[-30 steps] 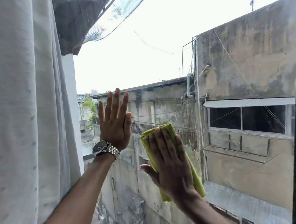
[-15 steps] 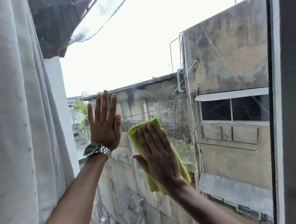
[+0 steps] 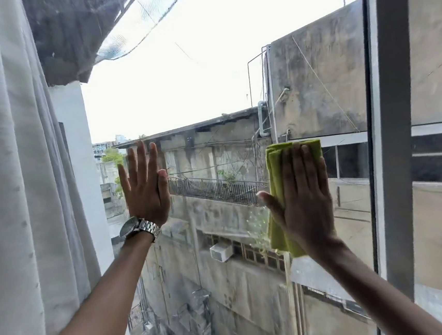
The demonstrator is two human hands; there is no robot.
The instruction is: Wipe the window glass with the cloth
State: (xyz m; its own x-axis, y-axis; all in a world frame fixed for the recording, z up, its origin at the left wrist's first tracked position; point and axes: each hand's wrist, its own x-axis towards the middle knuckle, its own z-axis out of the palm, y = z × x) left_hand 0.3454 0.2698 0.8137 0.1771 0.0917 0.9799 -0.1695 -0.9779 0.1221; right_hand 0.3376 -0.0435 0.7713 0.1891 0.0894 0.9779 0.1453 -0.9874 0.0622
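Note:
The window glass [image 3: 206,87] fills the middle of the head view, with buildings and sky behind it. My right hand [image 3: 305,199] lies flat on a folded yellow-green cloth [image 3: 274,167] and presses it against the pane near the right frame. The cloth's top edge and lower corner stick out past the palm. My left hand [image 3: 145,190] rests flat on the glass further left, fingers straight and apart, holding nothing. A metal watch [image 3: 139,228] sits on that wrist.
A white curtain [image 3: 14,187] hangs along the left side, close to my left arm. A grey vertical window frame [image 3: 392,137] stands just right of the cloth, with another pane beyond it.
My right hand has slid the cloth to the right across the glass, away from my left hand and close to the frame. The view has also turned right.

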